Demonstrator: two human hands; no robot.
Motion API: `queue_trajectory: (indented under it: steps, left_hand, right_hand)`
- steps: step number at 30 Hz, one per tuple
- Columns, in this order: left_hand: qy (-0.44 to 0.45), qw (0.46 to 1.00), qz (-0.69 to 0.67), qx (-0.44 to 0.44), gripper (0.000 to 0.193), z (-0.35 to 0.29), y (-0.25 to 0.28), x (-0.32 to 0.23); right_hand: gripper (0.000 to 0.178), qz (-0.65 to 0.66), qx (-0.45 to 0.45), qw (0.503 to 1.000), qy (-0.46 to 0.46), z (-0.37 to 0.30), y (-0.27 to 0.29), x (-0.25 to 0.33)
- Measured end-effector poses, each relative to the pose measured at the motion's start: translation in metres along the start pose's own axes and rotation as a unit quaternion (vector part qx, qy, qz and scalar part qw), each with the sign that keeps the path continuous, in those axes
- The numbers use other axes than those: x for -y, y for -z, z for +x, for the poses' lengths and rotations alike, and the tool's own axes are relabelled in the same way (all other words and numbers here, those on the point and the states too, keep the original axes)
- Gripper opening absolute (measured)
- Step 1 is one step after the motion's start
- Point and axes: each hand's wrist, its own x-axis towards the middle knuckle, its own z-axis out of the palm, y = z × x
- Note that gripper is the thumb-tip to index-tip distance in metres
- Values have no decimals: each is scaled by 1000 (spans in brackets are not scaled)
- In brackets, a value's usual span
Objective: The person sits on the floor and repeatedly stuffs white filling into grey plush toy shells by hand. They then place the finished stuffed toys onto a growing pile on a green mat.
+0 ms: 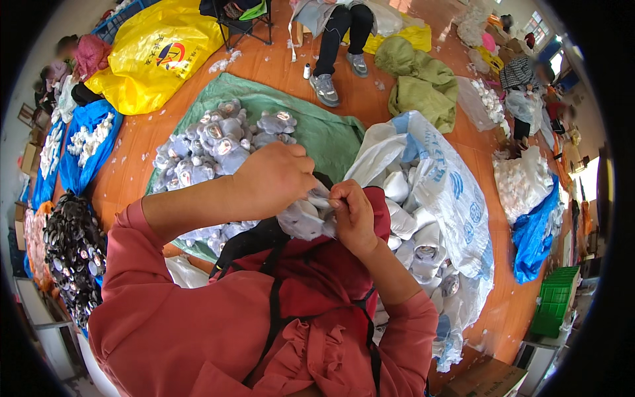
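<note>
A small grey and white plush toy [301,221] is over my lap, between my two hands. My left hand [274,178] is closed above it with the fingers curled under; whatever is in those fingers is hidden. My right hand [354,215] pinches the toy's right edge between thumb and fingers. Left of my hands, a heap of grey plush toys [211,142] with pale round faces lies on a green sheet [311,126]. To my right, an open white woven sack [463,192] holds several white and grey plush pieces [403,221].
A yellow sack [159,56] and an olive cloth sack [423,86] lie ahead. A person's shoes [325,90] rest beyond the green sheet. Dark round pieces [73,245] are heaped at far left. At right are a green crate [554,301] and a blue sack [534,235].
</note>
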Motion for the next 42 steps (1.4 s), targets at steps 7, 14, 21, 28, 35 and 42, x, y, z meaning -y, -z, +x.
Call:
queue_trajectory:
  steps: [7,14,21,28,35,42]
  left_hand:
    - [19,999,-9,37,21,1,-1,-3]
    - [92,987,-113,64,18,5,-13,8]
    - [77,982,-172,-12,17,2,-16,9]
    - [121,974,-192,-24,14,2,-16,3]
    - [142,966,-216,-24,16,2,-12,-2]
    - [114,971,-206,-37,18,-2,-13,-4]
  right_hand:
    - [22,-9,3,1000,2,2,1,2]
    - [22,22,14,1000,-2,1,2,-2]
    - [22,-17,23,999,-26,3,9,-1]
    - [18,-2,15,999,-49,5,9,-2]
    - [23,-18,22,989,-147,0,9,-3]
    - [24,-47,-4,993,-105,1,10,-9]
